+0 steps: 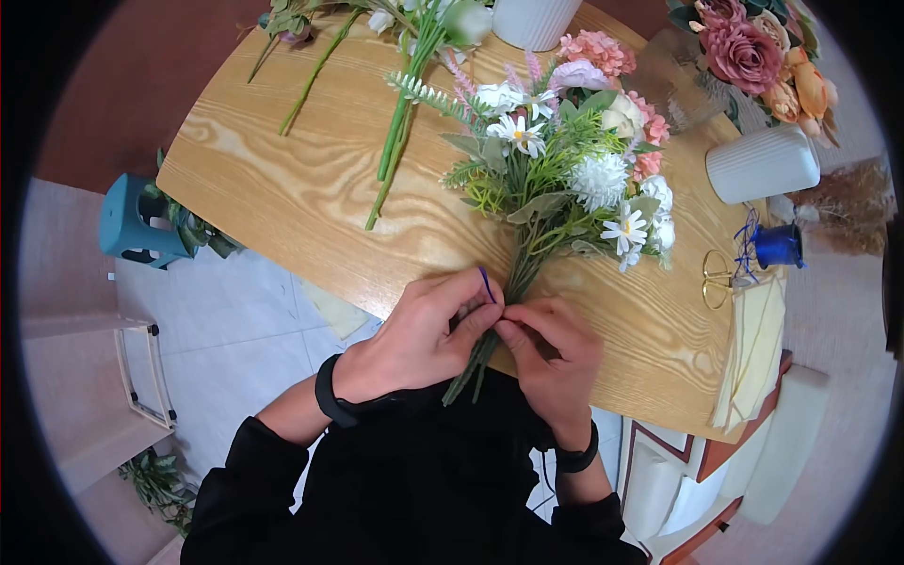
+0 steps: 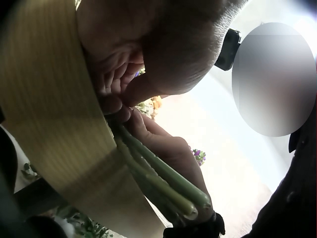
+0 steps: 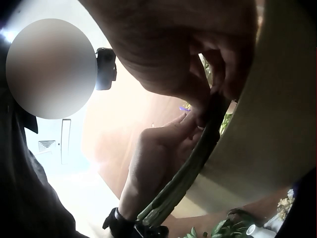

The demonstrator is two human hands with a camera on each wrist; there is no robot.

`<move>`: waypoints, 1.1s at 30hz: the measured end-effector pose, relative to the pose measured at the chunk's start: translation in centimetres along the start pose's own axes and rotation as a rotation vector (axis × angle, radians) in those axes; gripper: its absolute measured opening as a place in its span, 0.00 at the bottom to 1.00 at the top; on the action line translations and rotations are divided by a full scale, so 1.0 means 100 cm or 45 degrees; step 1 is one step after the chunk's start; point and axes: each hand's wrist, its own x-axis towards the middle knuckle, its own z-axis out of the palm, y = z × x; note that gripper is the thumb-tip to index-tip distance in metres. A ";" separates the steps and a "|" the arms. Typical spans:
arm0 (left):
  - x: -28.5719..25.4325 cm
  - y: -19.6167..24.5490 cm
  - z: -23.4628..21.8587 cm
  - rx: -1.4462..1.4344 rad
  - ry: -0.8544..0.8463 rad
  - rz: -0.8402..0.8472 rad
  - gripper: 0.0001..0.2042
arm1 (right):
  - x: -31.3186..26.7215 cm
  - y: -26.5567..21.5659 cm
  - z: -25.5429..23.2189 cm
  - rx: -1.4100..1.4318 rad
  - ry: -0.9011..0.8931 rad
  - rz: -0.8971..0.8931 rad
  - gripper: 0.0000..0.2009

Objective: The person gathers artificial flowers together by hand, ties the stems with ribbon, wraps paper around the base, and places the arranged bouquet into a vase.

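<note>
A bouquet (image 1: 565,179) of white daisies, pink and white blooms and greenery lies on the table, its bundled stems (image 1: 523,268) pointing toward the person. At the stems my left hand (image 1: 419,330) pinches a thin blue cord (image 1: 487,284), which runs over its index finger. My right hand (image 1: 556,363) meets it there, thumb and index fingertip pinching at the binding spot; the cord between these fingertips is hidden. Below both hands the cut stem ends (image 2: 188,208) stick out in the left wrist view.
Loose green stems (image 1: 386,151) lie at the back left of the wooden table (image 1: 282,179). To the right are a blue cord spool (image 1: 780,247), gold-handled scissors (image 1: 717,280), pale folded cloth or paper (image 1: 753,348) and a tipped white ribbed vase (image 1: 763,165). Another white pot (image 1: 535,21) stands behind.
</note>
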 end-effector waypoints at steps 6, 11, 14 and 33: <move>-0.001 -0.001 0.001 -0.057 0.030 -0.005 0.03 | 0.000 0.007 0.003 -0.008 0.031 0.049 0.04; -0.010 -0.013 0.008 0.003 0.173 0.191 0.04 | 0.005 0.006 0.004 0.014 0.000 0.005 0.06; -0.008 -0.020 0.005 0.260 0.281 0.536 0.06 | 0.005 0.007 0.003 0.027 -0.039 -0.008 0.06; -0.001 0.005 0.004 0.193 0.019 0.150 0.05 | -0.004 0.012 0.016 0.044 0.197 -0.110 0.06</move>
